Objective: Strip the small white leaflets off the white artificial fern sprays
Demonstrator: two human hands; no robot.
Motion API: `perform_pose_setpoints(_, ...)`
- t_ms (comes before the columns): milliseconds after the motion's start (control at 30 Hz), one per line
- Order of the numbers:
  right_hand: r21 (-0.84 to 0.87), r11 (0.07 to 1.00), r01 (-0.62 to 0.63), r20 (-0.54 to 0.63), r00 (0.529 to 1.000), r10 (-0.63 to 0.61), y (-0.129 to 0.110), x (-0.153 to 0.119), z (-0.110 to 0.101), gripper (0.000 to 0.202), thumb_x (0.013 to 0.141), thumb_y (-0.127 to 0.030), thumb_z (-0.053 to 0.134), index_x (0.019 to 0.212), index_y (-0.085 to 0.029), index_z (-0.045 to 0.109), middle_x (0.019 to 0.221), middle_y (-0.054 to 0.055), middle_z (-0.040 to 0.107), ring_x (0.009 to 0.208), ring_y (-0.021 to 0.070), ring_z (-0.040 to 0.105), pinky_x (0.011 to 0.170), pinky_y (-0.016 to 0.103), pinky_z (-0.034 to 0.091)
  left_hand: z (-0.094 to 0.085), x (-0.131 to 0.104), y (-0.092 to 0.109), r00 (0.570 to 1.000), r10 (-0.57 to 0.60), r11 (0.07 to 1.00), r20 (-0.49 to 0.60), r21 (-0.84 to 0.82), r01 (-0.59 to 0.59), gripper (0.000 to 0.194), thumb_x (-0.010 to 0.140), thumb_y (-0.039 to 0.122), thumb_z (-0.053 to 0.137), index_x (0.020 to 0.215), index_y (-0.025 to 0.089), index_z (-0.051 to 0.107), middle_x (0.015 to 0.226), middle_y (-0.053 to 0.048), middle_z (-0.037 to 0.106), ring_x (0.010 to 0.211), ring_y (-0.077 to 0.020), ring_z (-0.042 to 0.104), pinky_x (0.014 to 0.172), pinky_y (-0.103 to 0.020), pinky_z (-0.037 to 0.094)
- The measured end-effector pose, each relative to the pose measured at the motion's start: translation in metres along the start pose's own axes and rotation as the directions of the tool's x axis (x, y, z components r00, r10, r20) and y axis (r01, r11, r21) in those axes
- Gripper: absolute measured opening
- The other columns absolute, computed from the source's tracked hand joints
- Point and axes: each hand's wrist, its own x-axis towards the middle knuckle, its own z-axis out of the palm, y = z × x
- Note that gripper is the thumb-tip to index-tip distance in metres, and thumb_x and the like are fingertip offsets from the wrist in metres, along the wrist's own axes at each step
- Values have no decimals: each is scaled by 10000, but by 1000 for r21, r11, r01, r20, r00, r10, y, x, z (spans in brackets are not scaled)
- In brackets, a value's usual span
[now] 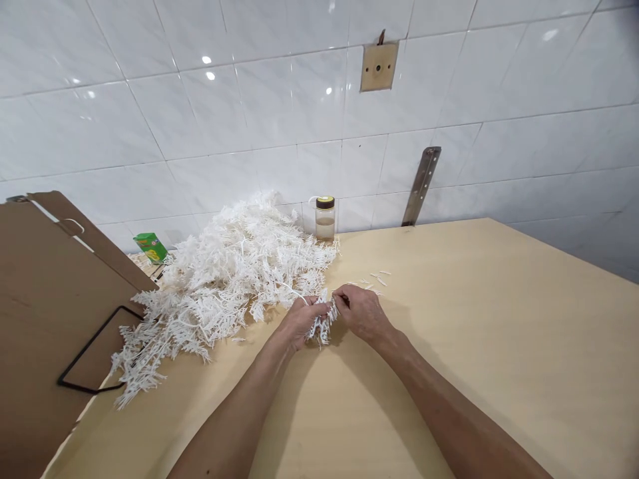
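My left hand (300,322) is closed around a white artificial branch (322,327) with many fine, forked tips, held just above the table. The fingers of my right hand (360,307) are pinched together at the right side of the same branch, seemingly on one of its tips; what exactly they grip is too small to make out. A large heap of similar white branches (234,259) lies to the left, its near side close to my left hand. Several small loose white pieces (380,279) are scattered on the table beyond my right hand.
Behind the heap stands a clear bottle (325,223) with a dark lid. A green carton (151,247) and a brown cardboard box (54,319) are on the left, with a black wire frame (74,359) by the box. The wooden table (524,346) meets a tiled wall (279,100) holding a metal bracket (422,186).
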Motion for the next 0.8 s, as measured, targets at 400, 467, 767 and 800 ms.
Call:
perform_pose_setpoints(400, -9, 944, -330, -116, 938, 327, 37, 13, -18, 167, 815, -263, 509, 783, -191, 655, 734, 43, 693, 705, 182, 629, 732, 303, 459, -8, -3, 6, 983, 117, 987, 143, 94, -131, 375, 600, 452, 797, 674, 142, 600, 569, 15, 532, 484, -74, 435, 472, -218, 308)
perform_pose_setpoints(467, 79, 930, -358, -96, 926, 364, 39, 13, -24, 176, 785, -310, 557, 854, -194, 670, 773, 35, 700, 698, 177, 630, 730, 307, 479, -9, -1, 4, 983, 114, 990, 146, 71, -125, 388, 596, 459, 803, 695, 140, 605, 588, 9, 543, 498, -76, 448, 481, -215, 323)
perform_pose_setpoints(767, 465, 787, -405, 348, 901, 259, 5, 4, -24, 371, 845, -517, 526, 936, -203, 701, 624, -20, 536, 464, 112, 452, 423, 244, 396, -11, 4, 2, 994, 41, 999, 97, -4, -41, 390, 584, 430, 821, 678, 146, 571, 545, 17, 529, 440, -80, 447, 443, -231, 319)
perform_pose_setpoints(800, 496, 764, -412, 373, 896, 241, 3, 4, -22, 361, 836, -524, 542, 865, -196, 691, 602, -27, 502, 460, 106, 434, 411, 237, 390, -11, 4, 2, 994, 43, 999, 97, -6, -42, 392, 582, 430, 824, 675, 145, 571, 544, 16, 530, 439, -79, 446, 445, -231, 316)
